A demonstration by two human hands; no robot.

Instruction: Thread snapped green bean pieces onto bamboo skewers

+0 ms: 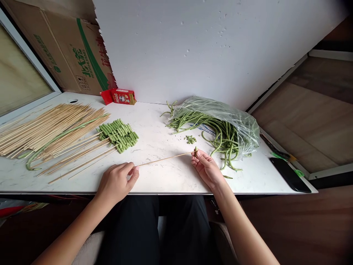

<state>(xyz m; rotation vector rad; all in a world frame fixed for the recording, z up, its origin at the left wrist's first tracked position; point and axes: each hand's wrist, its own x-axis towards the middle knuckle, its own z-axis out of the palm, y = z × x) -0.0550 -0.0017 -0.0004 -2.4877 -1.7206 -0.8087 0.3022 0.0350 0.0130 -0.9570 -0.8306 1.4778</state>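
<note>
One thin, pale wooden skewer, above the white marbled tabletop: left end pinched in the left hand and hidden there. One short green bean piece, at the skewer's other end, gripped by the right hand; lower part covered, piercing unclear. Numerous long green beans, partly veiled by one clear plastic bag. Many loose, straw-coloured wooden sticks, cut off at left.

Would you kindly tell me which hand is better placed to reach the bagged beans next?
The right hand, probably: though pinching a bean piece, it is nearer the bagged beans; the left hand holds the skewer farther away.
</note>
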